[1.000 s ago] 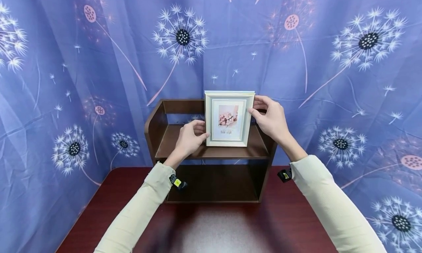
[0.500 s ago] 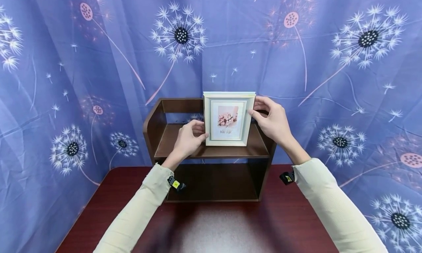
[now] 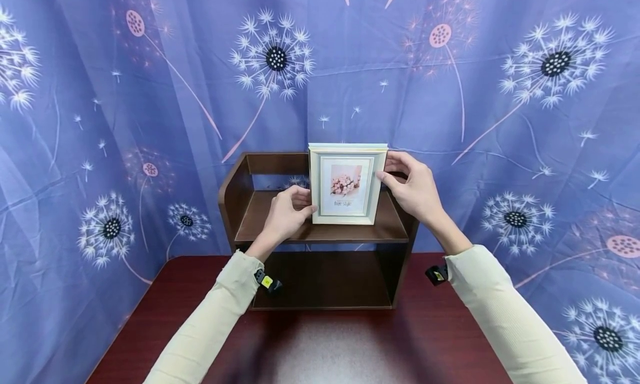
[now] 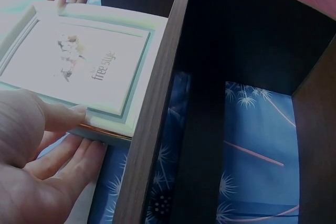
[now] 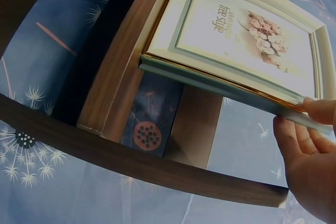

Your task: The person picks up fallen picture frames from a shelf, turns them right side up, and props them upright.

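Note:
A cream picture frame with a grey-green inner border, a pink flower print and the words "free style" stands upright on the upper shelf of a dark brown wooden rack. My left hand pinches its lower left edge, thumb in front and fingers behind. At the upper right edge, my right hand grips it the same way. In the left wrist view the picture frame has its lower edge right at the shelf board. The right wrist view shows the fingers under the side of the picture frame.
The rack's lower compartment opens below the shelf. The rack stands on a dark red table. A blue curtain with dandelion prints hangs behind and on both sides. Small black cameras sit at each wrist.
The whole scene shifts slightly in the head view. Both hands keep their grip on the picture frame, which stays at the same place on the shelf.

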`<state>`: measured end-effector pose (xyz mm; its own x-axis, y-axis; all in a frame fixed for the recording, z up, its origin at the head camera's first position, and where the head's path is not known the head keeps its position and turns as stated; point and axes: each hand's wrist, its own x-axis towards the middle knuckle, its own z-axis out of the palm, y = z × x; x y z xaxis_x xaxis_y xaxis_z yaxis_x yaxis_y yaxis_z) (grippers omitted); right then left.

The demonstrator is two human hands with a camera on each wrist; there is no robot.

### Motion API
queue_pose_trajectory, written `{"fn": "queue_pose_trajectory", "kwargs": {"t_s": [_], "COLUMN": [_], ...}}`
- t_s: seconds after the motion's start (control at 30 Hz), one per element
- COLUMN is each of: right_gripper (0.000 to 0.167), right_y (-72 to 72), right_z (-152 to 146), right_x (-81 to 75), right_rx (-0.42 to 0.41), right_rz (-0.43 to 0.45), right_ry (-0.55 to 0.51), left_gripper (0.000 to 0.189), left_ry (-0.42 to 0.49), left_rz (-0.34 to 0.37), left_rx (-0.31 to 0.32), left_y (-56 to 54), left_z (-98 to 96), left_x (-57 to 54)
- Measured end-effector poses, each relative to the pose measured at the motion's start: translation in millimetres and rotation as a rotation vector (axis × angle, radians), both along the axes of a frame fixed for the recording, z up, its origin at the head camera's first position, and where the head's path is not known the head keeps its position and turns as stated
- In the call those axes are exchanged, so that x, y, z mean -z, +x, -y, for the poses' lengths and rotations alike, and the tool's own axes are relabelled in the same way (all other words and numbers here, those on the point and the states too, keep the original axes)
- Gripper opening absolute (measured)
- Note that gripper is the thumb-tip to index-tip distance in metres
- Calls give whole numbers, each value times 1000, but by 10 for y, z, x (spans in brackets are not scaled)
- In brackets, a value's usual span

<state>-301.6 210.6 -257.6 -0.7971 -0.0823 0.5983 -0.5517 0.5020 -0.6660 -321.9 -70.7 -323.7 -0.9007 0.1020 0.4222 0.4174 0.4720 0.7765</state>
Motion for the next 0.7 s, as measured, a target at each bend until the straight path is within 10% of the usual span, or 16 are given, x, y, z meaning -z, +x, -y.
{"fn": "queue_pose_trajectory", "kwargs": {"t_s": [0.7], "right_gripper": [41], "right_y": [40], "right_z": [88], "right_x": [-49], "right_rx": [-60], "right_rz": [37], "right_ry": [8], "left_gripper": [38], "left_ry": [82], "left_rz": [177], "left_rx": [57], "left_y": [-382], "left_z": [-40], "left_x": [-100]}}
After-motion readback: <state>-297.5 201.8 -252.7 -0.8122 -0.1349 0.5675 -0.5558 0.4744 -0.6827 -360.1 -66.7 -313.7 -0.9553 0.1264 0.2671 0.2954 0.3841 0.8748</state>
